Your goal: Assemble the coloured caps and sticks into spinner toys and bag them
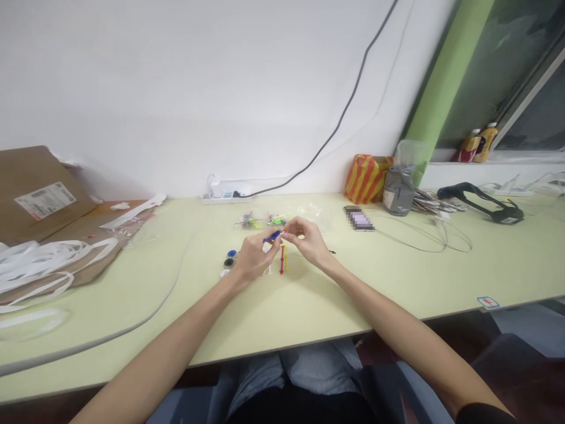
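Note:
My left hand is closed on a small blue plastic piece, held just above the table. Close against it, the fingertips of my right hand pinch together at the blue piece's right end; what they hold is too small to make out. Below the hands lie a red plastic arrow and a yellow arrow side by side. Left of my left hand are a blue disc, a black disc and a partly covered white disc. A black arrow tip shows beyond my right wrist.
Bagged colourful parts lie behind the hands, near a power strip. Cardboard and white strapping fill the left side. A phone, striped bag, grey bag and black frame-like device stand right.

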Available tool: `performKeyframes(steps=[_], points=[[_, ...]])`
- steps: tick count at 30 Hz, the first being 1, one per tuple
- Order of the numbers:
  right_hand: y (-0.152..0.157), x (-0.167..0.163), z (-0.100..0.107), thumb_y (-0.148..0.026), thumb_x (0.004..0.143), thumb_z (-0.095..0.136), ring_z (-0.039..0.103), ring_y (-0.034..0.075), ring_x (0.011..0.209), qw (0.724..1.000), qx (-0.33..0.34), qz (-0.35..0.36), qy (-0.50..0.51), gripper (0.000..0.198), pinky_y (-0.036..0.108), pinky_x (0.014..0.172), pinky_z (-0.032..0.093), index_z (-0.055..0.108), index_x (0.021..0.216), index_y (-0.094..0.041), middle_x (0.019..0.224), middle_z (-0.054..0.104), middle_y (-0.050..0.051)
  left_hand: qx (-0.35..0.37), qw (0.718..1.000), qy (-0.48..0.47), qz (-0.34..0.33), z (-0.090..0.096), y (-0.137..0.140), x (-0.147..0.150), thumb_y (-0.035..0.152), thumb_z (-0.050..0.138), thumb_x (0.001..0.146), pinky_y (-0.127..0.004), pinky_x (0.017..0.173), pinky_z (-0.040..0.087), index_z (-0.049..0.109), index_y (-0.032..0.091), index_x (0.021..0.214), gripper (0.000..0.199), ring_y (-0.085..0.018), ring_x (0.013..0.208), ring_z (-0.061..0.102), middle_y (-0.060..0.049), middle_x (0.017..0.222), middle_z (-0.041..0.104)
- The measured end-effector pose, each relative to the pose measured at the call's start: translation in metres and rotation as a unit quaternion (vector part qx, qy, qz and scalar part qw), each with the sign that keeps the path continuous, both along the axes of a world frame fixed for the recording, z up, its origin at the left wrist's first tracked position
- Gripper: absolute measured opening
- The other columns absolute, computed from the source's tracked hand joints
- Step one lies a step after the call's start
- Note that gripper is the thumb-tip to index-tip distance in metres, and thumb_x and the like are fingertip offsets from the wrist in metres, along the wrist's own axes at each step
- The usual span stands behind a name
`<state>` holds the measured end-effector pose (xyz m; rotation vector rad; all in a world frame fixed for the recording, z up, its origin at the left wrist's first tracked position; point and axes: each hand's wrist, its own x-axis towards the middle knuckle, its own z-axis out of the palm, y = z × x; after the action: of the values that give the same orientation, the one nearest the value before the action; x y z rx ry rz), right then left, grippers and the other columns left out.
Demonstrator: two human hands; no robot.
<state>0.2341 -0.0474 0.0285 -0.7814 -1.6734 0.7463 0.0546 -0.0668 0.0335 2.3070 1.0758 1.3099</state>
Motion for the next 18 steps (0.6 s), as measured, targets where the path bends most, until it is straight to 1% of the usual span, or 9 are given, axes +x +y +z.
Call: performKeyframes(steps=[2,4,6,8,10,12,15,16,18], points=[[-0.003,0.000,0.003,-0.041,0.085,0.071,0.063,0.018,0.079,0.999,0.028,-0.020,-0.013,0.024,0.032,0.075,0.048,0.063,0.092,-0.020,0.086,0.070,0.003,-0.011,1.000,-0.009,0.003,-0.001,0.002,0.000,0.042,0.054,0.095,-0.031,0.081,0.057,0.069,0.019,0.116,0.034,-0.020,0.081,0.073,-0.006,0.095,0.077],[-0.007,0.001,0.004,-0.036,0.088,0.069,0.063,0.020,0.087,0.994,0.083,-0.045,-0.046,0.017,0.034,0.083,0.047,0.065,0.095,-0.021,0.093,0.070,0.005,-0.019,1.000,-0.016,0.004,-0.003,0.004,0.000,0.046,0.054,0.095,-0.033,0.082,0.057,0.069,0.019,0.115,0.036,-0.022,0.082,0.074,-0.007,0.094,0.077],[-0.011,0.001,0.004,-0.029,0.092,0.064,0.061,0.021,0.094,0.983,0.145,-0.058,-0.101,0.010,0.037,0.090,0.045,0.069,0.099,-0.023,0.096,0.071,0.006,-0.021,1.000,-0.019,0.000,-0.005,0.005,0.001,0.049,0.055,0.095,-0.034,0.082,0.057,0.071,0.019,0.108,0.036,-0.022,0.084,0.074,-0.007,0.096,0.077],[-0.012,0.001,0.005,-0.023,0.095,0.059,0.059,0.023,0.097,0.967,0.186,-0.066,-0.159,0.015,0.038,0.091,0.044,0.072,0.102,-0.025,0.096,0.070,0.006,-0.020,1.000,-0.014,-0.005,-0.005,0.005,0.002,0.050,0.054,0.095,-0.033,0.081,0.058,0.073,0.019,0.098,0.036,-0.023,0.084,0.074,-0.008,0.095,0.077],[-0.010,0.004,0.007,-0.021,0.096,0.057,0.057,0.023,0.097,0.955,0.204,-0.080,-0.201,0.019,0.039,0.091,0.043,0.074,0.104,-0.026,0.096,0.070,0.007,-0.026,1.000,-0.007,-0.004,-0.004,0.004,0.002,0.051,0.054,0.095,-0.033,0.081,0.058,0.073,0.019,0.095,0.037,-0.023,0.085,0.073,-0.008,0.096,0.077],[-0.007,0.013,0.014,-0.022,0.097,0.058,0.056,0.023,0.097,0.948,0.211,-0.106,-0.215,0.018,0.040,0.092,0.042,0.075,0.102,-0.025,0.095,0.071,0.007,-0.035,0.999,-0.007,-0.005,-0.002,0.003,0.001,0.050,0.055,0.095,-0.033,0.083,0.058,0.072,0.019,0.107,0.038,-0.023,0.087,0.073,-0.007,0.102,0.076],[-0.006,0.036,0.029,-0.023,0.095,0.061,0.057,0.024,0.095,0.949,0.190,-0.137,-0.210,0.014,0.040,0.091,0.042,0.075,0.097,-0.023,0.093,0.070,0.007,-0.028,1.000,-0.008,0.006,-0.002,0.004,-0.002,0.047,0.052,0.097,-0.032,0.084,0.057,0.060,0.021,0.134,0.045,-0.020,0.086,0.072,-0.006,0.105,0.075],[-0.009,0.046,0.034,-0.024,0.094,0.063,0.057,0.024,0.094,0.952,0.172,-0.125,-0.220,0.012,0.040,0.090,0.042,0.075,0.096,-0.023,0.092,0.070,0.007,-0.019,1.000,-0.005,0.014,-0.003,0.005,-0.003,0.045,0.049,0.098,-0.031,0.083,0.056,0.057,0.022,0.138,0.046,-0.020,0.086,0.071,-0.006,0.103,0.075],[-0.020,0.063,0.037,-0.025,0.092,0.066,0.058,0.022,0.091,0.950,0.126,-0.052,-0.281,0.009,0.038,0.087,0.044,0.075,0.092,-0.022,0.092,0.069,0.006,0.003,1.000,0.003,0.030,-0.005,0.008,-0.005,0.041,0.045,0.100,-0.029,0.080,0.055,0.058,0.022,0.137,0.043,-0.019,0.087,0.071,-0.006,0.100,0.074]])
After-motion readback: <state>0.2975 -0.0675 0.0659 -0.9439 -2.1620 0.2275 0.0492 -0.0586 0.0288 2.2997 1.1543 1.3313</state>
